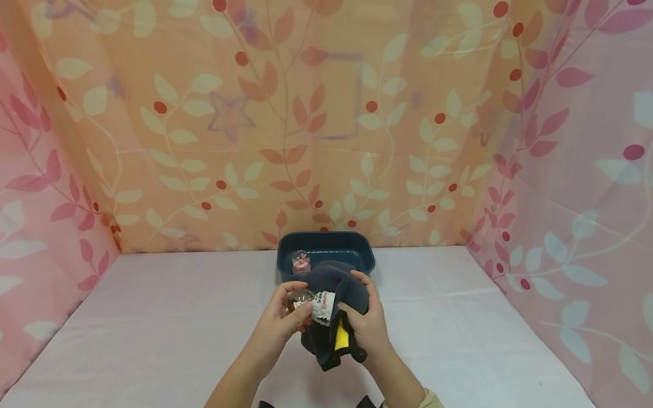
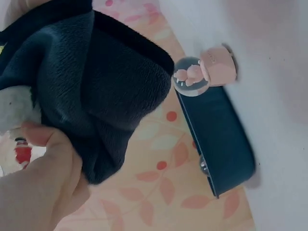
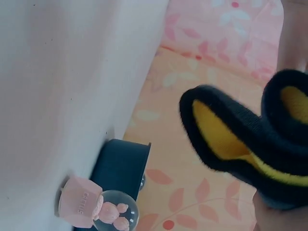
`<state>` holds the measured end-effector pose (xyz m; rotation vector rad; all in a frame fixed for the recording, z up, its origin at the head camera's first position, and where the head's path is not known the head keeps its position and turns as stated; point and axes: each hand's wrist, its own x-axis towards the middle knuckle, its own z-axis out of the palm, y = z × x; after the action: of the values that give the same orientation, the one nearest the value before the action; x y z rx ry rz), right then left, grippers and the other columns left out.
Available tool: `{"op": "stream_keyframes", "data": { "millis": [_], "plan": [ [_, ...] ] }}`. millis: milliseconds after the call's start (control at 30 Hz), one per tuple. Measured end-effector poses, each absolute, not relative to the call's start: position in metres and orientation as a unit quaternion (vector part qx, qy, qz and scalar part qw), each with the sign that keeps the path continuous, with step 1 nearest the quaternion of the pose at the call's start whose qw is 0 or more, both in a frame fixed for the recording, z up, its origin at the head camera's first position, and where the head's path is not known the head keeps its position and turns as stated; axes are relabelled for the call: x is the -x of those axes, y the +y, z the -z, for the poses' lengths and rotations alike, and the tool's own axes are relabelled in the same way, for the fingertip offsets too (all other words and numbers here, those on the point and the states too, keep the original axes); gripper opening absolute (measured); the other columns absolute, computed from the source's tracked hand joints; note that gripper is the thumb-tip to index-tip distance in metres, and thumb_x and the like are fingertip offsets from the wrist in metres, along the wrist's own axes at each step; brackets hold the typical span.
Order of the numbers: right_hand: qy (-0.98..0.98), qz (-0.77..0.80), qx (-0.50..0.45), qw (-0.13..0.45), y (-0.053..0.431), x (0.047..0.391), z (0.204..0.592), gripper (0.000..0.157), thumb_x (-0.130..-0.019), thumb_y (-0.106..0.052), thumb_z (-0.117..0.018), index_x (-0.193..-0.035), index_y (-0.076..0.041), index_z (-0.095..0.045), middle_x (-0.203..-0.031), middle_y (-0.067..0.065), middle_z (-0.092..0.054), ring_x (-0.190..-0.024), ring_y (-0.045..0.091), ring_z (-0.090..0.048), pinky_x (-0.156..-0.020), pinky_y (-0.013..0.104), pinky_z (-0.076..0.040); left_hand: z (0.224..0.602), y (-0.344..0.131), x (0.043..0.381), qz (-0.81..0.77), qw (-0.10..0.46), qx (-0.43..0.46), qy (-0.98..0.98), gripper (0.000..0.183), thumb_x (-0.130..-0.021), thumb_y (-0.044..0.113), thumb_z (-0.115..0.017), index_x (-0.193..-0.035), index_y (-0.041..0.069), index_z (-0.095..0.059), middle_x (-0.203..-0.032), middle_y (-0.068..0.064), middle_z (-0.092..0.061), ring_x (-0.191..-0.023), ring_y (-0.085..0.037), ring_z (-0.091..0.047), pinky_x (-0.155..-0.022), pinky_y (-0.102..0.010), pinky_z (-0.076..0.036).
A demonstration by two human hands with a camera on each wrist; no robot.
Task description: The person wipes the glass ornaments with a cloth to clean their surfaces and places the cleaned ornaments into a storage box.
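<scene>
My left hand (image 1: 285, 313) holds a snow globe (image 1: 323, 307) with a clear dome and a white base with lettering. A small red figure shows inside the dome in the left wrist view. My right hand (image 1: 371, 319) grips a dark grey-blue cloth (image 1: 337, 279) with black edging and a yellow reverse side. The cloth lies folded against the globe's base, with the right thumb near that base. In the right wrist view, the cloth's yellow side (image 3: 216, 130) faces the camera and hides the held globe.
A dark blue bin (image 1: 357, 241) stands at the table's back edge, with another snow globe (image 1: 301, 263) inside at its left. A pink snow globe (image 2: 219, 67) stands on the white table in front of the bin, hidden behind the cloth in the head view. Patterned curtains surround the table.
</scene>
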<state>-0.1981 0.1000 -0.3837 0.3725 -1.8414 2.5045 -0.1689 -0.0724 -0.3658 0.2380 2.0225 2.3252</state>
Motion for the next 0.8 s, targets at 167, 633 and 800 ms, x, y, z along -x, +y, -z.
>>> {"op": "stream_keyframes", "data": {
  "millis": [167, 633, 800],
  "plan": [
    [-0.594, -0.798, -0.095, 0.013, 0.103, 0.200, 0.382, 0.062, -0.085, 0.010, -0.056, -0.140, -0.010, -0.034, -0.135, 0.018, -0.042, -0.109, 0.023, -0.054, -0.086, 0.030, -0.050, 0.368, -0.075, 0.172, -0.781, 0.056, -0.067, 0.618, 0.047, -0.095, 0.011, -0.063, -0.136, 0.006, -0.041, -0.108, -0.012, -0.048, -0.089, -0.020, -0.056, -0.078, -0.032, -0.044],
    [-0.546, -0.834, -0.051, 0.060, 0.142, 0.210, 0.365, 0.058, -0.092, 0.008, -0.055, -0.142, -0.011, -0.032, -0.136, 0.008, -0.041, -0.110, 0.017, -0.054, -0.090, 0.026, -0.049, 0.362, -0.083, 0.206, -0.756, 0.010, -0.031, 0.653, 0.051, -0.093, 0.006, -0.064, -0.138, -0.001, -0.043, -0.113, -0.010, -0.054, -0.095, -0.017, -0.052, -0.084, -0.032, -0.043],
    [-0.546, -0.834, -0.023, 0.077, 0.159, 0.212, 0.363, 0.053, -0.095, 0.002, -0.055, -0.139, -0.016, -0.034, -0.138, 0.007, -0.040, -0.114, 0.018, -0.051, -0.091, 0.025, -0.048, 0.354, -0.091, 0.235, -0.720, -0.010, -0.063, 0.691, 0.049, -0.092, 0.000, -0.062, -0.138, 0.001, -0.044, -0.111, -0.011, -0.058, -0.093, -0.013, -0.053, -0.080, -0.026, -0.046]
  ]
}}
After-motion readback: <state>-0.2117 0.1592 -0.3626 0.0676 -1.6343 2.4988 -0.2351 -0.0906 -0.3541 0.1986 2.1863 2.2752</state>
